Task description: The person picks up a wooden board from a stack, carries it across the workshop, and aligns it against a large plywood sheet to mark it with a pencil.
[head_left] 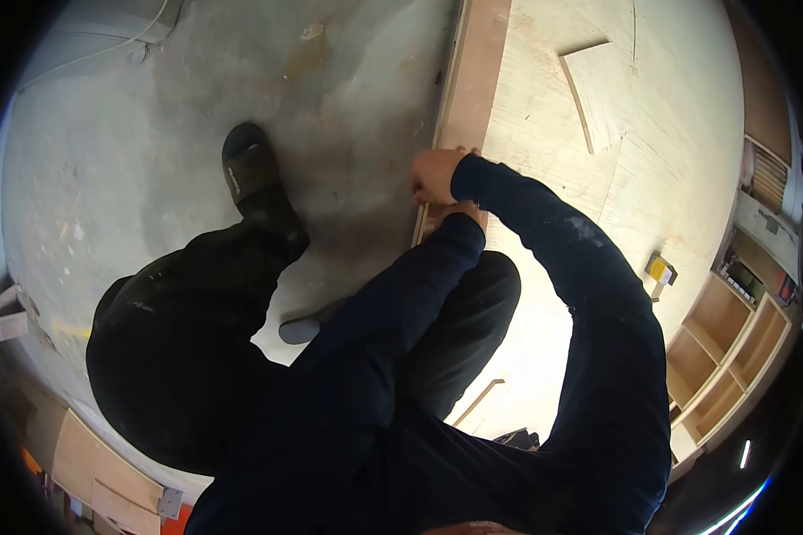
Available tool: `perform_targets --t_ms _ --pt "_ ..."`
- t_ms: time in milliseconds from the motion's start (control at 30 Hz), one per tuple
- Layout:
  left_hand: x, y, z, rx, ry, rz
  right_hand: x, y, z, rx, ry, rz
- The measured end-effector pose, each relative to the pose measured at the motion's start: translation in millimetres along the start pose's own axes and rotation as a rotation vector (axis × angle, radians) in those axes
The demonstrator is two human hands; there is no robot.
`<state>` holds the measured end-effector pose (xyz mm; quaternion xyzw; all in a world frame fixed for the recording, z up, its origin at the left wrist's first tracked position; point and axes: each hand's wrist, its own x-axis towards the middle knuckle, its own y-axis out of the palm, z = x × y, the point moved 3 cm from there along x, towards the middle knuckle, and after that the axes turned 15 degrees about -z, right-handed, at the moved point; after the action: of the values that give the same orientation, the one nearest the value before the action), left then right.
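A long reddish-brown wooden board lies along the edge of a pale plywood sheet. My right hand bends over this board, its fingers curled at the board's edge. Just below it my left hand rests on the same board, mostly hidden by its sleeve and by the right hand. Whether either hand holds a small item cannot be made out. One of my knees is on the plywood beside the board.
A loose thin wood piece lies on the plywood, and a yellow-labelled tool is at right. Wooden shelving stands at far right. My shoe is on the grey floor. Boards sit at lower left.
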<state>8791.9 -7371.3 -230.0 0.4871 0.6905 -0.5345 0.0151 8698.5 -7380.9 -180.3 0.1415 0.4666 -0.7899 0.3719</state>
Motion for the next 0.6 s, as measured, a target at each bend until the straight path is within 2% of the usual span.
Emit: perform_targets --t_ms 67,267,400,467,533,600 --pt "-0.1 -4.5 4.3 0.118 0.022 -0.082 1.4 6.8 7.6 -0.075 0.070 0.044" --pt "-4.6 -19.6 -0.9 0.284 0.048 -0.179 15.0 25.0 -7.1 -0.163 -0.006 0.129" --pt "-11.5 -26.0 -6.7 0.362 0.063 -0.233 32.1 -20.1 -43.6 -0.320 -0.116 -0.126" --pt "-13.3 -28.0 -7.1 0.379 0.065 -0.260 44.1 -63.2 -53.8 -0.276 0.035 -0.131" --pt "-13.0 -31.2 -5.8 0.384 0.063 -0.303 57.8 -95.3 -77.1 -0.261 0.052 -0.257" --pt "-14.3 -34.9 -5.3 0.400 0.072 -0.290 67.8 -129.9 -92.8 -0.387 0.057 -0.333"
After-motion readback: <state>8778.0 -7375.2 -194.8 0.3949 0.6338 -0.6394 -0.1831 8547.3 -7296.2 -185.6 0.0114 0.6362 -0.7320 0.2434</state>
